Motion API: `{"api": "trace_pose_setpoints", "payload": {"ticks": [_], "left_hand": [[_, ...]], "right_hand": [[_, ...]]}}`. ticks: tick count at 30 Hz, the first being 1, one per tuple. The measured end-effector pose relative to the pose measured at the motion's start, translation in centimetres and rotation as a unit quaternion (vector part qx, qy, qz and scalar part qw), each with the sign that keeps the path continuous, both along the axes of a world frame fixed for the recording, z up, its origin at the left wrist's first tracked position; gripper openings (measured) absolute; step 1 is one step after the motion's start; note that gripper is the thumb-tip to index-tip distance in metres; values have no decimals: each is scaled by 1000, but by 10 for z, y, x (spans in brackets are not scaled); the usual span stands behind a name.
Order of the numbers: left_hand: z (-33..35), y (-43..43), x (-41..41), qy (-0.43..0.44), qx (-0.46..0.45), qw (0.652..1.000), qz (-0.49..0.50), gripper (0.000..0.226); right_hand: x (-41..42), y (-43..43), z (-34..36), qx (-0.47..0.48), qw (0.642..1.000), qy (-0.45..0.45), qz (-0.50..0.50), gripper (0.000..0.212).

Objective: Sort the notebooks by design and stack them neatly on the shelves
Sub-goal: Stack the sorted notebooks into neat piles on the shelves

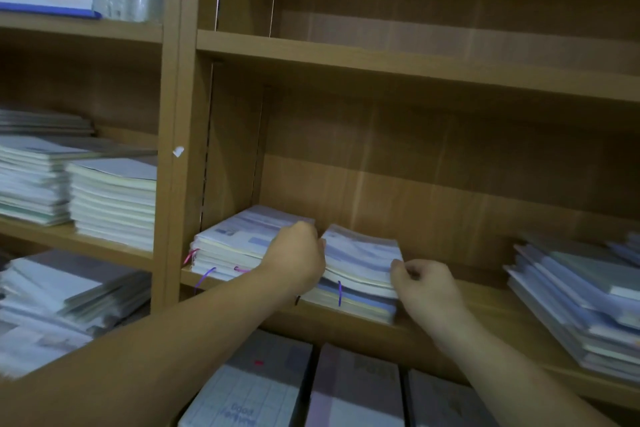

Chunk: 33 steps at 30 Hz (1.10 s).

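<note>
Two stacks of pale blue-and-white notebooks lie side by side on the middle wooden shelf (467,308). The left stack (232,246) sits against the shelf's side wall and has pink and purple ribbon markers hanging out. The right stack (360,267) is tilted, its top books lifted. My left hand (298,256) is curled at the gap between the stacks, gripping the left edge of the right stack's top notebooks. My right hand (419,281) pinches the right front corner of those same top notebooks. The fingertips of my left hand are hidden behind the hand.
A slanted pile of bluish notebooks (581,302) lies at the right end of the same shelf. More stacks (110,201) fill the left bay's shelves. Larger books (349,388) stand in a row below. The upper shelf (415,62) holds nothing in view.
</note>
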<state>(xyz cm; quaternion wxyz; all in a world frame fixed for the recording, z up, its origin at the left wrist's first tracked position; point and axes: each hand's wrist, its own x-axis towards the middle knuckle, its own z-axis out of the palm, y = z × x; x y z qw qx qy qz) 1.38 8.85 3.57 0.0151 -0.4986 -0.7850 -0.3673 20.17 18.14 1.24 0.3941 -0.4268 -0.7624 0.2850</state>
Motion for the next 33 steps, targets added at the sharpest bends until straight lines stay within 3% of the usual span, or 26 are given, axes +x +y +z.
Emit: {"api": "trace_pose_setpoints", "payload": {"ticks": [3,8,14,21,25,29,33], "left_hand": [[-1,-15,2,72,-4,997,-5,13],[-16,-56,-2,132,109,985,-30,21],[-59,-70,-1,-19,156,985,-74,15],[-70,-57,7,-203,190,956,-92,53],[-81,-49,0,-238,222,942,-76,47],[-82,-49,-2,-216,221,949,-64,44],[-78,-51,3,-183,226,954,-71,49]], "right_hand": [[4,3,0,9,1000,-6,-1,43],[20,-6,-6,-30,997,34,64,30],[32,-13,-16,-29,994,3,104,46],[24,-14,-24,-8,993,-21,114,31],[22,-11,-28,-10,992,-20,122,32],[24,-8,-30,9,992,-17,123,36],[25,-12,-30,82,991,-16,106,14]]}}
